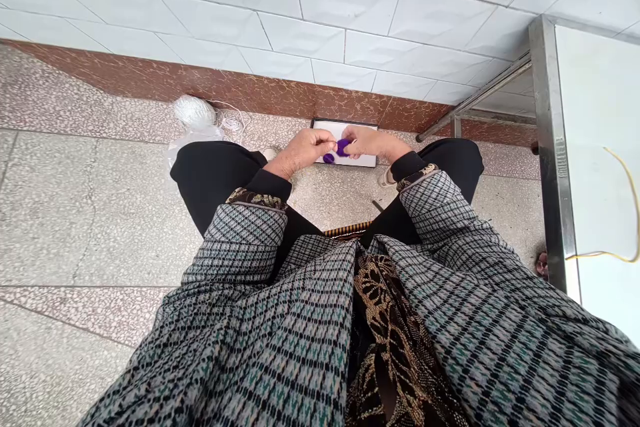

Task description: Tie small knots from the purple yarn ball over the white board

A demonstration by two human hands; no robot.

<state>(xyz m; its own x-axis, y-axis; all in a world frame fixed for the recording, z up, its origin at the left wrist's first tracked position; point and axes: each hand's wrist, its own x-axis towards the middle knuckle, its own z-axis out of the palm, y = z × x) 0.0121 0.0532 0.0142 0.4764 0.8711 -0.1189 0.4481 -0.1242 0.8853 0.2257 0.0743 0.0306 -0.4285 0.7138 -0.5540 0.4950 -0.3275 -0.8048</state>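
Observation:
A small purple, fuzzy-looking piece (pixel 343 147) is held in the fingers of my right hand (pixel 371 141), which is closed around its right side. My left hand (pixel 311 147) is closed in a pinch at the left edge of that piece; whatever lies between its fingertips is too small to make out. Beneath both hands, a shallow white tray (pixel 368 161) with a black rim rests on the floor. A second purple piece, round and flat-looking (pixel 329 158), lies on the tray just below my left fingertips.
Left of the tray, a ball of white yarn (pixel 195 111) sits by the wall with loose white cord (pixel 233 121) and a clear plastic bag (pixel 193 137). A metal-framed table (pixel 553 147) stands at the right, a yellow cord (pixel 631 197) on its top. The tiled wall (pixel 320 43) rises ahead.

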